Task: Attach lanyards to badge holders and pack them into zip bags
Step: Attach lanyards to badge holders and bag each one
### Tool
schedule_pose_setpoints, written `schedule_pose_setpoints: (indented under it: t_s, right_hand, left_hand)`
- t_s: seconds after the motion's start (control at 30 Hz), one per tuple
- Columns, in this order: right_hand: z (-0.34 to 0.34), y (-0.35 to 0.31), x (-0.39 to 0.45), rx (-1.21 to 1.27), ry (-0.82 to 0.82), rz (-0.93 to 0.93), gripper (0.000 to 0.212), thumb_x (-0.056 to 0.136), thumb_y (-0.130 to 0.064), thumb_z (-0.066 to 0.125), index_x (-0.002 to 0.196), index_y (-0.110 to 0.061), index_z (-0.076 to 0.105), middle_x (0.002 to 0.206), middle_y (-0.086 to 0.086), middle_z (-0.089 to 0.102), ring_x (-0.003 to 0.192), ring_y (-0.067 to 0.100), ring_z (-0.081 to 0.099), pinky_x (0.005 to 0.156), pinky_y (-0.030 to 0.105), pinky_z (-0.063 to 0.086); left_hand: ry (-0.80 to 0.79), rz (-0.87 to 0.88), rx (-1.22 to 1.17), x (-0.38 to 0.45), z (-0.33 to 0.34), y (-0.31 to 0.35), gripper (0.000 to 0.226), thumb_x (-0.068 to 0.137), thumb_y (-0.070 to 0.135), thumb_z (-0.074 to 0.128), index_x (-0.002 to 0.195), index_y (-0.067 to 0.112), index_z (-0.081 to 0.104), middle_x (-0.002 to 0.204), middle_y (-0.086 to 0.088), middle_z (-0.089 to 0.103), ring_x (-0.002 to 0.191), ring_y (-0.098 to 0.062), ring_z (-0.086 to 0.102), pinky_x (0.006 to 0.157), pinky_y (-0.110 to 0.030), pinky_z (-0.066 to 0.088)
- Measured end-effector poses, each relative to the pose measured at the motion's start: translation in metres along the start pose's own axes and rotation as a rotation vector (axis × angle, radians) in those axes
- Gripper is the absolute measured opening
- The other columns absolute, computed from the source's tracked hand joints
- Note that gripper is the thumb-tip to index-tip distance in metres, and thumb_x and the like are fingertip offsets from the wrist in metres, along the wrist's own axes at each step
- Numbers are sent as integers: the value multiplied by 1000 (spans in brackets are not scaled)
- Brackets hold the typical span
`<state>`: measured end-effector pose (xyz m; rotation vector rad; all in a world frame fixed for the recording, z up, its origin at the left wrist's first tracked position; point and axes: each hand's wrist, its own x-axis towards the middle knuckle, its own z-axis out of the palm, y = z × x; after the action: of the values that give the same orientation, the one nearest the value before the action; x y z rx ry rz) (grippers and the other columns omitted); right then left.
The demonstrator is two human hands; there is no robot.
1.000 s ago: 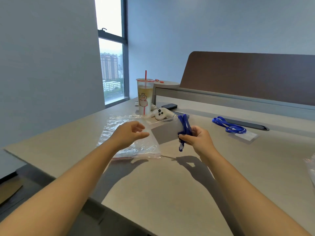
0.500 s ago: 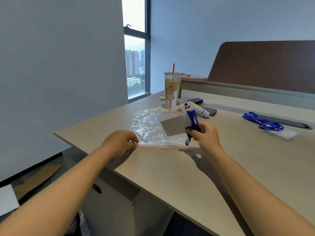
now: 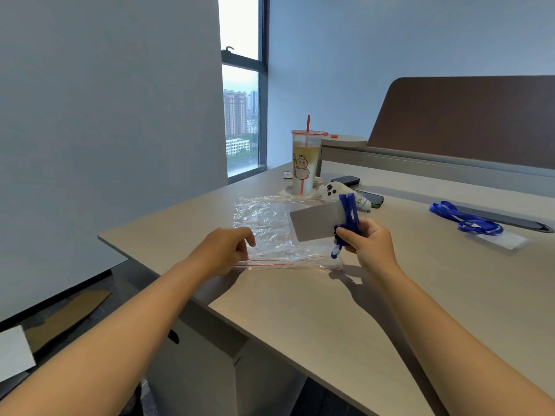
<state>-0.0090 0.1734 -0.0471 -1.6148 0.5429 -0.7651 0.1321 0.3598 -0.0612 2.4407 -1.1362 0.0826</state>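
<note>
A clear zip bag [image 3: 264, 226] with a red seal line lies flat near the desk's left corner. My left hand [image 3: 223, 250] pinches the bag's near edge at the seal. My right hand [image 3: 366, 244] holds a clear badge holder [image 3: 315, 220] with a grey card inside, plus its bunched blue lanyard [image 3: 348, 217], just above the bag's right side. A second blue lanyard [image 3: 468, 220] with a badge holder [image 3: 504, 240] lies on the desk to the right.
A drink cup with a red straw [image 3: 304, 163] stands behind the bag, beside a white controller [image 3: 333, 190] and two dark phones [image 3: 371, 199]. A brown divider panel [image 3: 468, 121] runs along the desk's far side. The desk's left edge [image 3: 156, 265] drops to the floor.
My left hand moved from the top of the bag to its near edge and pinched the seal. My right hand brought the badge holder and lanyard over the bag.
</note>
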Motion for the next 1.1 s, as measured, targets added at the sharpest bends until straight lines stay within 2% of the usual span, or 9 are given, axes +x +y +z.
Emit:
schedule_pose_setpoints:
  t_s: [0.17, 0.33, 0.43, 0.53, 0.73, 0.8, 0.9, 1.0, 1.1]
  right_hand:
    - [-1, -4, -2, 79, -29, -6, 10, 85, -2, 56, 92, -9, 53, 89, 10, 60, 83, 25, 59, 80, 31, 49]
    - [-2, -14, -6, 169, -140, -62, 23, 83, 7, 52, 78, -15, 55, 75, 5, 60, 69, 20, 58, 74, 28, 50]
    - [-2, -17, -8, 87, -192, -135, 25, 81, 12, 52, 77, -12, 57, 73, 6, 61, 63, 20, 56, 71, 26, 49]
    - [-3, -18, -7, -109, -158, -238, 17, 81, 9, 56, 92, -3, 60, 80, 9, 58, 63, 20, 52, 64, 16, 47]
    - [2, -31, 0, -658, -95, -527, 28, 83, -1, 59, 111, -6, 60, 106, 10, 56, 86, 12, 43, 67, 10, 34]
    - [5, -37, -1, -696, -104, -543, 35, 84, -2, 58, 118, -10, 52, 115, 11, 58, 91, 16, 49, 77, 16, 36]
    - [9, -48, -3, -691, -107, -538, 44, 82, -7, 62, 120, -11, 40, 117, 14, 60, 100, 26, 59, 79, 23, 43]
    - [13, -58, -3, -699, -118, -567, 40, 82, -8, 62, 118, -10, 44, 117, 15, 61, 102, 28, 59, 79, 24, 45]
    - [14, -63, -4, -638, -94, -600, 39, 82, -5, 61, 120, -10, 52, 120, 14, 61, 107, 27, 58, 86, 26, 46]
  left_hand:
    - [39, -13, -82, 4, -5, 3, 15, 83, 4, 62, 94, 12, 57, 69, 6, 53, 67, -14, 48, 62, -13, 38]
    - [61, -40, -139, 8, -12, 12, 21, 82, 6, 64, 87, 18, 48, 67, 7, 48, 64, -12, 46, 59, -13, 38]
    - [78, -55, -169, 11, -16, 16, 21, 82, 6, 64, 89, 18, 48, 68, 7, 47, 63, -11, 46, 61, -15, 40]
    - [101, -54, -198, 12, -21, 22, 21, 81, 6, 64, 90, 17, 48, 69, 6, 47, 64, -12, 46, 61, -14, 40]
    - [142, -31, -261, 11, -33, 33, 19, 82, 7, 63, 93, 15, 50, 70, 6, 48, 69, -14, 48, 62, -13, 41]
    - [183, -31, -311, 11, -37, 38, 19, 82, 7, 62, 99, 10, 55, 76, 3, 51, 76, -16, 51, 70, -17, 44]
    - [248, -51, -433, 11, -44, 46, 22, 84, 8, 60, 105, 6, 55, 89, -3, 55, 84, -17, 55, 80, -23, 45]
    - [269, -68, -556, 12, -52, 52, 23, 85, 9, 57, 108, 6, 55, 96, -5, 56, 89, -17, 55, 83, -25, 44]
    - [182, -66, -663, 8, -56, 56, 34, 84, 6, 59, 117, 6, 51, 100, -6, 56, 93, -17, 55, 85, -25, 44]
